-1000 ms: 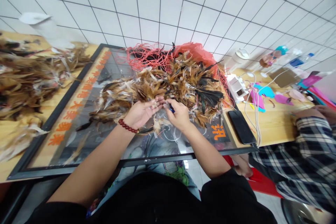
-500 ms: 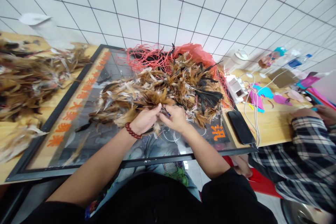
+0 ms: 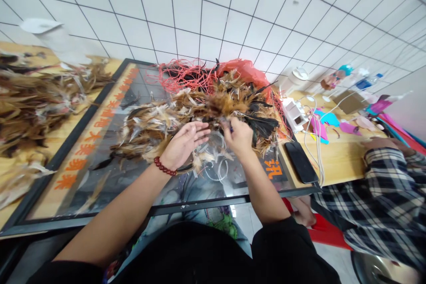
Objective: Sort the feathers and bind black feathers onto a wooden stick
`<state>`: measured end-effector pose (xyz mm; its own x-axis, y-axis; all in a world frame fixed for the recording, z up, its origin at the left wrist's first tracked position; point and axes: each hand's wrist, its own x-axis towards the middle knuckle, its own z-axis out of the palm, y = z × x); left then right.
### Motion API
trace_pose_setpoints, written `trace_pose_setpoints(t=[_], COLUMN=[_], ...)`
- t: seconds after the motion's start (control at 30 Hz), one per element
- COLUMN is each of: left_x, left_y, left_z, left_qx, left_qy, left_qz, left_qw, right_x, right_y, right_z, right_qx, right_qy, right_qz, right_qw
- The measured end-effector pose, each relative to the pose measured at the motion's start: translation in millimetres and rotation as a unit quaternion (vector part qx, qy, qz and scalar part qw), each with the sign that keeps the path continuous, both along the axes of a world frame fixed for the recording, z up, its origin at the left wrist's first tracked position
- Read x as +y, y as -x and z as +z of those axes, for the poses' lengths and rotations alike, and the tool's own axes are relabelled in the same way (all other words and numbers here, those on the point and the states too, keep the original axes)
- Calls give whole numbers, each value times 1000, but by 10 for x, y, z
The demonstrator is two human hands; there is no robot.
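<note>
Handling feathers (image 3: 228,105) appeared under way — left hand (image 3: 184,143) spread, right hand (image 3: 240,136) curled, grip unclear — with a light touch seemingly needed next.

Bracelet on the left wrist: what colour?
The bracelet is dark red, best seen in the head view.

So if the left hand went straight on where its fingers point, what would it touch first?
Most likely the right hand, across a gap in the picture; depth is unclear, so the left hand might brush the heaped brown-and-white feathers first.
</note>
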<state>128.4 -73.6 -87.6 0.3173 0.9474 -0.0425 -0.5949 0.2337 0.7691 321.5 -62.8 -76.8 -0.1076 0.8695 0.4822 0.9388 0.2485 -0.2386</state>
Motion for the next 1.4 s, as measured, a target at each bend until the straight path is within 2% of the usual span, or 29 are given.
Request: trace_pose_setpoints(t=[0.07, 0.17, 0.23, 0.3, 0.37, 0.47, 0.53, 0.63, 0.77, 0.93, 1.03, 1.23, 1.33, 1.4], left_x=[12, 28, 43, 64, 88, 118, 129, 137, 144, 151, 159, 194, 210, 217], left_y=[24, 40, 51, 69, 93, 127, 140, 145, 143, 135, 140, 171, 175, 174], left_z=[17, 35, 37, 34, 30, 26, 25, 21, 19, 25, 19, -4, -15, -26], left_qx=[3, -2, -6, -9, -11, -15, -15, -10, -18, -33, -47, -72, -64, -54], left_qy=[-7, -7, 0, 13, 28, 41, 39, 34, 35, 43, 52, 66, 66, 65], left_qz=[20, 55, 84, 113, 142, 174, 185, 193, 199, 213, 219, 253, 261, 268], left_qw=[1000, 998, 996, 994, 989, 984, 982, 981, 979, 976, 973, 962, 961, 960], right_x=[120, 338, 451, 491, 444, 266, 143, 32, 0, -19, -4, 165, 235, 241], right_y=[-152, -370, -475, -511, -454, -206, 13, 291, 417, 356, 349, 513, 606, 622], right_z=[184, 417, 504, 520, 467, 298, 170, 11, -134, -241, -221, -72, -71, -100], right_qx=[-3, -13, -9, 4, 14, -23, -81, -146, -156, -89, -62, -166, -201, -182], right_qy=[-14, -2, 17, 14, -14, -25, 21, 102, 144, 151, 153, 151, 173, 171], right_qz=[-81, -166, -196, -203, -172, -32, 68, 128, 119, 95, 84, 86, 109, 114], right_qw=[997, 986, 981, 979, 985, 999, 994, 976, 970, 980, 983, 971, 958, 962])
